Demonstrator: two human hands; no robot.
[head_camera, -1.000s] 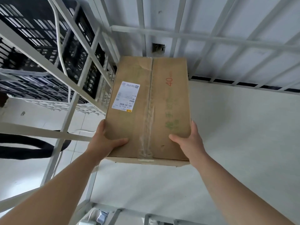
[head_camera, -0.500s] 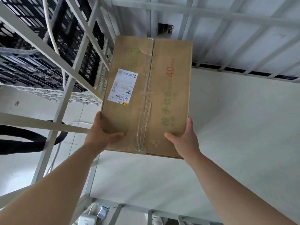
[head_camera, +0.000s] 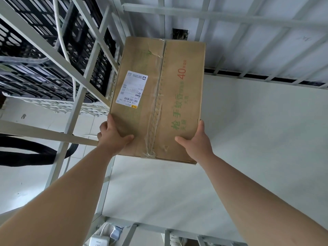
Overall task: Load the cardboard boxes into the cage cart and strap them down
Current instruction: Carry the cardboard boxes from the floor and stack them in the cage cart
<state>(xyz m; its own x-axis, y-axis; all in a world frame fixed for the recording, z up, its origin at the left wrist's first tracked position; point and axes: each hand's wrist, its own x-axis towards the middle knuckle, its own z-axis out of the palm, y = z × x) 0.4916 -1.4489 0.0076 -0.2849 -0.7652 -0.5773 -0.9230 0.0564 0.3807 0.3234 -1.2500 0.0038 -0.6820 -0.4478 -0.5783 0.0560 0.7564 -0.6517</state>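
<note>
A taped cardboard box (head_camera: 156, 96) with a white shipping label and green and red print is inside the cage cart, near its far left corner. My left hand (head_camera: 113, 137) grips the box's near left corner, thumb on top. My right hand (head_camera: 197, 142) grips the near right corner, thumb on top as well. The box's far end reaches the cart's back bars; whether it rests on the white cart floor (head_camera: 248, 139) or hangs just above it I cannot tell.
White metal bars (head_camera: 76, 96) form the cart's left side, and more bars (head_camera: 230, 16) close the back. Black plastic crates (head_camera: 32, 55) stand outside to the left. A black strap (head_camera: 26, 153) hangs outside the left side. A power strip (head_camera: 98, 241) lies below the near rail.
The box has moved farther into the cart toward the back left corner, with both hands still holding its near corners.
</note>
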